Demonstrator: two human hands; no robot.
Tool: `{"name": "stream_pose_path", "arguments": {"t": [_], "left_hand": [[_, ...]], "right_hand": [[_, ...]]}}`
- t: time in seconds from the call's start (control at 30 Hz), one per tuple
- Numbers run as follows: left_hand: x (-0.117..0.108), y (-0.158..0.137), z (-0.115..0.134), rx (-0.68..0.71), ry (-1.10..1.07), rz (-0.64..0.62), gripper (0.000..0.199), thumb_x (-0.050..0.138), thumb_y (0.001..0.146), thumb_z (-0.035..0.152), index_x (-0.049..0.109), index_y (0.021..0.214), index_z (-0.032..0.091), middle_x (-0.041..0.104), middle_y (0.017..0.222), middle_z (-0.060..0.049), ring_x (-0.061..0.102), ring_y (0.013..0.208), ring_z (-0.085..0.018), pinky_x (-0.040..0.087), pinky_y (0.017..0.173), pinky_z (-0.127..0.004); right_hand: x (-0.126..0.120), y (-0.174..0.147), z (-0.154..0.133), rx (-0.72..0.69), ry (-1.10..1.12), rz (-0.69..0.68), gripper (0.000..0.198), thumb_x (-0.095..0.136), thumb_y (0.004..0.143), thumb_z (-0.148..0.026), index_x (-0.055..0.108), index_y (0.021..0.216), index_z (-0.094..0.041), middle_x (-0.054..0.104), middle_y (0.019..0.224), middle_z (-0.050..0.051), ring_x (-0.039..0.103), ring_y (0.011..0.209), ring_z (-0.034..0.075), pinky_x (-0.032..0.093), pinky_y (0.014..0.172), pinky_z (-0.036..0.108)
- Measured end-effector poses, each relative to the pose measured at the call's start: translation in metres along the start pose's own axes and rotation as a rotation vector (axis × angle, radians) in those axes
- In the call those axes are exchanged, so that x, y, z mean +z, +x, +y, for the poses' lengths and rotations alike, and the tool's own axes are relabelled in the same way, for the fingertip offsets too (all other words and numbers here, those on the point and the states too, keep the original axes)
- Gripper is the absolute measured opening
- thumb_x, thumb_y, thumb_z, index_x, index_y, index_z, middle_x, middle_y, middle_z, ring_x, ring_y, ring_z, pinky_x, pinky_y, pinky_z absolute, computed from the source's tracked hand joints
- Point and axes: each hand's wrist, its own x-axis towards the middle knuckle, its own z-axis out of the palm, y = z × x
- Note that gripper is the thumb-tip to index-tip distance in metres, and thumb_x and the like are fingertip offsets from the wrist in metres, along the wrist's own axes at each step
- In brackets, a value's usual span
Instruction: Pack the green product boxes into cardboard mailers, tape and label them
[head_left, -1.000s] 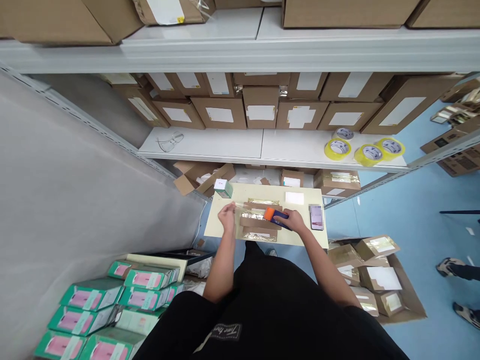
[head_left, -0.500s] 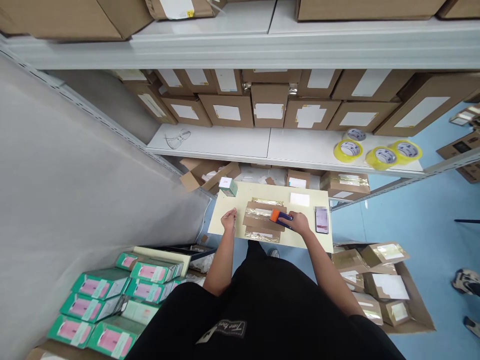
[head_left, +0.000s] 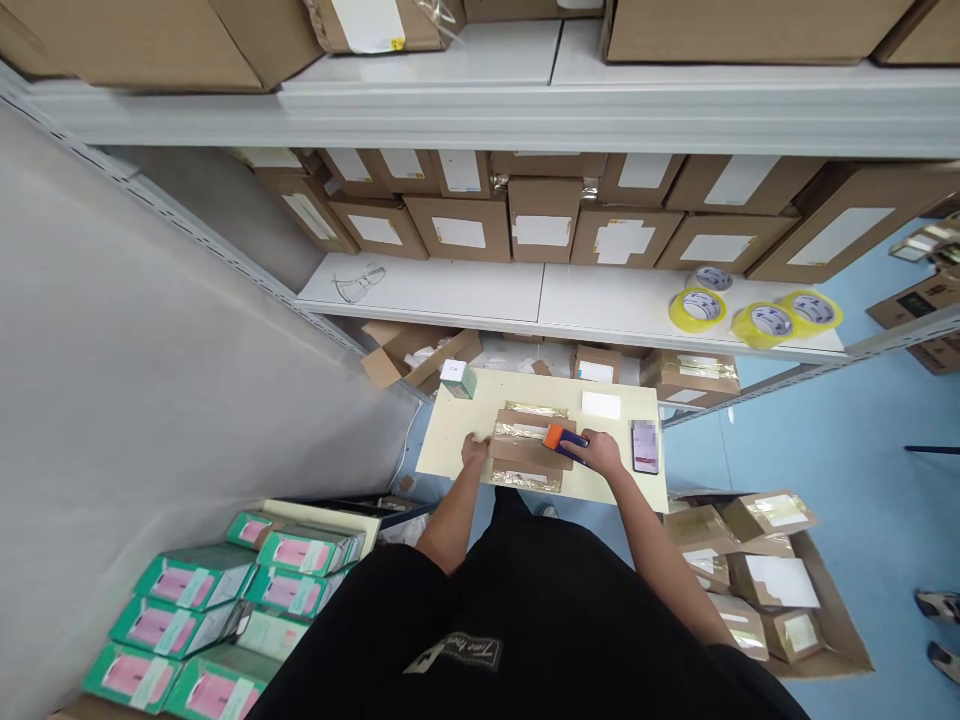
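A flat brown cardboard box with strips of shiny clear tape lies on the small cream table. At its left edge is my left hand, gripping the side; the fingertips are partly hidden. My right hand is closed around an orange and dark blue hand tool, whose orange end rests over the box's right part. What kind of tool it is, I cannot make out. A small green and white box stands at the table's back left corner.
A white label sheet and a phone lie on the table's right. Tape rolls and glasses sit on the shelf. Green boxes are at lower left; a carton of parcels is at lower right.
My left hand has moved slightly right and down from beside the box to its left edge. My right hand still holds the tool over the box. The view has tilted slightly.
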Motion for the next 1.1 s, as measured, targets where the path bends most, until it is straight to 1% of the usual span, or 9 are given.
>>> {"name": "stream_pose_path", "arguments": {"t": [0.1,0.2,0.27,0.4,0.63,0.8,0.9,1.0,1.1], "left_hand": [[0.002,-0.007,0.007,0.121,-0.01,-0.051,0.038,0.064,0.092,0.049,0.072,0.117,0.021,0.075,0.123,-0.012,0.066,0.121,-0.03,0.047,0.104,-0.038],[0.012,-0.016,0.01,0.325,-0.014,-0.168,0.05,0.056,0.096,0.057,0.068,0.132,0.024,0.072,0.132,-0.01,0.064,0.125,-0.028,0.044,0.108,-0.038],[0.016,-0.02,0.009,0.383,0.01,-0.205,0.06,0.054,0.096,0.06,0.059,0.144,0.023,0.07,0.135,-0.012,0.063,0.127,-0.031,0.043,0.108,-0.041],[0.017,-0.018,0.007,0.336,0.079,-0.206,0.071,0.054,0.095,0.065,0.05,0.152,0.022,0.073,0.13,-0.013,0.064,0.124,-0.033,0.045,0.105,-0.043],[0.02,-0.014,0.009,0.28,0.174,-0.194,0.075,0.052,0.094,0.071,0.052,0.151,0.022,0.075,0.123,-0.017,0.068,0.116,-0.037,0.047,0.098,-0.044],[0.021,-0.016,0.013,0.262,0.178,-0.197,0.073,0.054,0.092,0.071,0.054,0.148,0.023,0.074,0.125,-0.016,0.068,0.117,-0.036,0.047,0.099,-0.043],[0.02,-0.018,0.015,0.263,0.244,-0.19,0.072,0.049,0.096,0.069,0.051,0.151,0.023,0.073,0.128,-0.018,0.066,0.12,-0.038,0.046,0.1,-0.045],[0.019,-0.018,0.015,0.268,0.267,-0.188,0.072,0.046,0.097,0.068,0.049,0.152,0.022,0.073,0.128,-0.019,0.067,0.119,-0.038,0.046,0.099,-0.045],[0.021,-0.018,0.014,0.281,0.274,-0.173,0.071,0.043,0.098,0.067,0.05,0.152,0.021,0.073,0.127,-0.019,0.067,0.118,-0.038,0.047,0.097,-0.045]], "right_hand": [[-0.002,0.001,0.0,0.009,0.0,0.002,0.056,0.06,0.086,-0.077,0.071,0.08,-0.023,0.076,0.081,0.009,0.071,0.08,0.024,0.034,0.058,0.027],[-0.003,0.004,-0.004,0.011,0.004,-0.008,0.056,0.06,0.087,-0.076,0.073,0.083,-0.022,0.078,0.085,0.01,0.072,0.082,0.025,0.036,0.06,0.028],[-0.005,0.008,-0.007,0.016,0.004,-0.044,0.057,0.06,0.087,-0.077,0.073,0.084,-0.022,0.078,0.088,0.011,0.072,0.083,0.025,0.038,0.061,0.028],[-0.009,0.011,-0.001,0.017,-0.021,-0.092,0.059,0.062,0.084,-0.078,0.074,0.084,-0.021,0.079,0.089,0.012,0.072,0.085,0.026,0.039,0.063,0.028],[-0.03,-0.006,0.055,0.103,-0.08,-0.116,0.064,0.059,0.081,-0.084,0.07,0.074,-0.021,0.073,0.075,0.01,0.068,0.073,0.024,0.035,0.057,0.028],[-0.039,-0.006,0.072,0.136,-0.048,-0.114,0.059,0.065,0.08,-0.08,0.066,0.066,-0.022,0.069,0.067,0.006,0.064,0.066,0.02,0.035,0.057,0.027],[-0.039,-0.009,0.084,0.207,-0.061,-0.03,0.056,0.07,0.077,-0.076,0.067,0.065,-0.021,0.069,0.066,0.007,0.065,0.069,0.022,0.039,0.06,0.028],[-0.041,-0.018,0.102,0.298,-0.087,0.081,0.059,0.061,0.083,-0.076,0.071,0.07,-0.02,0.071,0.072,0.012,0.069,0.079,0.027,0.042,0.064,0.031],[-0.039,-0.025,0.114,0.343,-0.086,0.108,0.062,0.056,0.085,-0.078,0.073,0.073,-0.019,0.073,0.077,0.015,0.07,0.085,0.03,0.045,0.066,0.034]]}}
